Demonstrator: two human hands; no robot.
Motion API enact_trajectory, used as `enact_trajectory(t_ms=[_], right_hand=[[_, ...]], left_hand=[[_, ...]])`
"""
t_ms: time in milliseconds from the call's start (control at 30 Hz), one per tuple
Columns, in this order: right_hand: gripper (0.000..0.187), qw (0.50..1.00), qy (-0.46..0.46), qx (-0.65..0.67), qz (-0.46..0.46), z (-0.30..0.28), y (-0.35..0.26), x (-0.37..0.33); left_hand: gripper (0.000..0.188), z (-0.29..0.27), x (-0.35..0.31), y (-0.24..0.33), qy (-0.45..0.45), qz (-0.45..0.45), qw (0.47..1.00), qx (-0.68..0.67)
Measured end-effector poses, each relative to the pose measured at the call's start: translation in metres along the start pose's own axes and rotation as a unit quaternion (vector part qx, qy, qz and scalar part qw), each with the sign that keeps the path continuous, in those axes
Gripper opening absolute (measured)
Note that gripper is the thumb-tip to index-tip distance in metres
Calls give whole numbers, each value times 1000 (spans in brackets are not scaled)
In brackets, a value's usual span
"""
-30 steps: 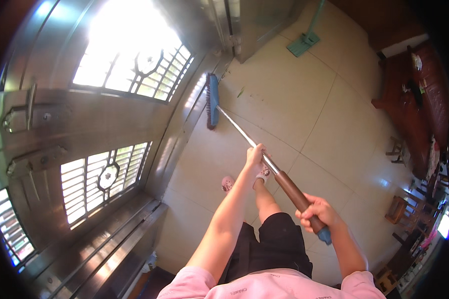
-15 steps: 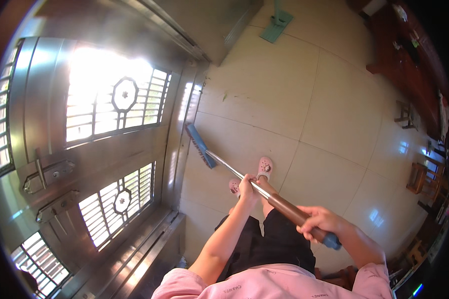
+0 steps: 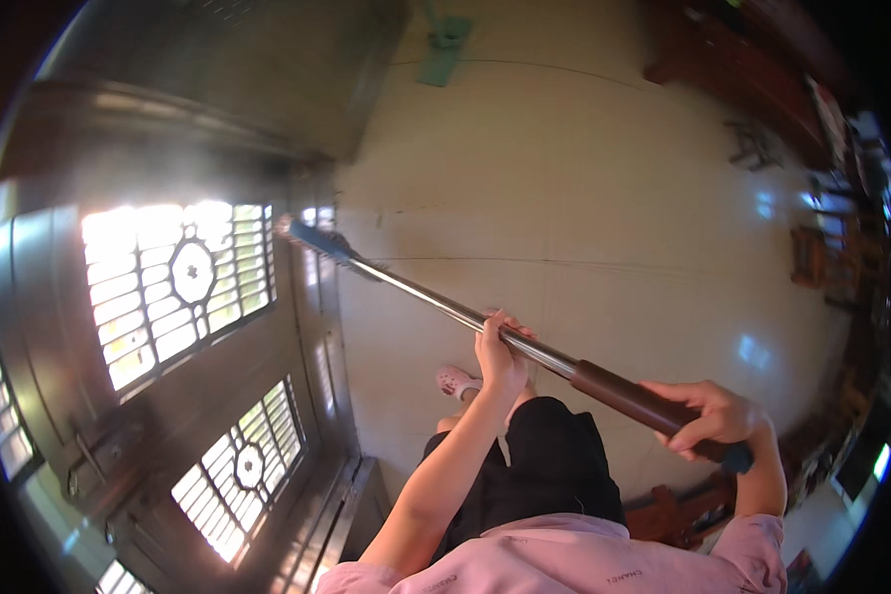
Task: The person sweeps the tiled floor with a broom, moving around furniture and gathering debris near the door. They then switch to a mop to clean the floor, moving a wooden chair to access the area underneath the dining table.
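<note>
A long-handled brush [image 3: 429, 294] slants across the view in both my hands. Its blue head [image 3: 319, 241] is up at the lower inner edge of the metal door [image 3: 302, 327], and the bristles blur at its far tip; whether they touch the door I cannot tell. My left hand [image 3: 503, 348] wraps the shiny metal pole near its middle. Around the brown grip, close to its blue end cap, my right hand [image 3: 711, 414] is closed. One pink clog [image 3: 455, 382] shows below the pole, on my foot.
Barred windows [image 3: 193, 272] are set in the door on the left. A green flat mop [image 3: 444, 54] stands on the tiled floor at the far side. Dark wooden furniture [image 3: 742, 69] and small wooden stools [image 3: 810, 257] line the right side.
The brush head has risen off the floor and moved left and away toward the door. My right hand has shifted right with the grip, and the whole view has turned.
</note>
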State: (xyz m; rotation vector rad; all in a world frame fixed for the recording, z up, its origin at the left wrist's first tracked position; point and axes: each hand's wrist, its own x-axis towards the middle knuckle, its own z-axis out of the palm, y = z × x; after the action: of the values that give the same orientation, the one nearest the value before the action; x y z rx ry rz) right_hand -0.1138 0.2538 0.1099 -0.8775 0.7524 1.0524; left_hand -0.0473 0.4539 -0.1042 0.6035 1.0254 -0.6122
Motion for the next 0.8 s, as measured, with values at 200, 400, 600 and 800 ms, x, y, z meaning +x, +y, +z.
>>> enact_trajectory(t_ms=[200,400,600,800], right_hand=[[75,985,155,70,4,7,49,-122],[75,911,373,145,-100,41,96,-146],[64,857,477,154,-122,-40,126,-27],[53,810,564,114,-113,-143,178,142]], left_hand=[[48,35,-62,-53,-244,-190,933,183],[69,48,-98,-112,-344,-415,772,337],[71,14,-112,-123,-294,-494,709,409],[65,9,-57,-151,-85,-451,777,431]])
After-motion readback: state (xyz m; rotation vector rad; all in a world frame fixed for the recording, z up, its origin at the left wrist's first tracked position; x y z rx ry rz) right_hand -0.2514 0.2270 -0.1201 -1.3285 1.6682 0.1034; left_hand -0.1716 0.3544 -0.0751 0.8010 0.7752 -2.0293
